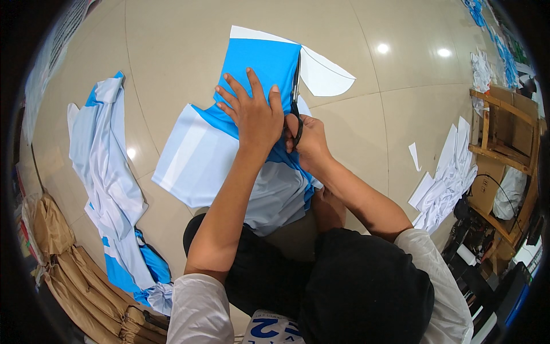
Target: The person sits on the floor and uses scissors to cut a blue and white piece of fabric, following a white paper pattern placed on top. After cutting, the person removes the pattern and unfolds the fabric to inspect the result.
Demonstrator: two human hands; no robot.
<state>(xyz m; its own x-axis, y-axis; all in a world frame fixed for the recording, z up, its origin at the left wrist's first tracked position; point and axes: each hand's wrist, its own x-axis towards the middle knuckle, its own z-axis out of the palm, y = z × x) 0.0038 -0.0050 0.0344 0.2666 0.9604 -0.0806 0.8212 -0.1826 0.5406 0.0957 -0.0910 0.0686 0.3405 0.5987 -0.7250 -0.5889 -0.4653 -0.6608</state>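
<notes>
Blue fabric (258,63) with a white edge lies on the tiled floor in front of me. Flat on it rests my left hand (256,112), fingers spread. My right hand (306,135) is closed round the black handles of a pair of scissors (297,92). Their blades run along the fabric's right edge, pointing away from me. A white curved fabric piece (323,71) lies just right of the blades. Pale blue and white fabric (192,155) spreads left of my left forearm, and more grey-white cloth (278,198) bunches near my legs.
A heap of pale and blue cloth (106,155) lies on the floor at left, above brown wrapped bundles (86,281). White scraps (450,172) are piled at right beside a wooden frame (504,160) with cardboard. A small white sliver (413,156) lies near the scraps.
</notes>
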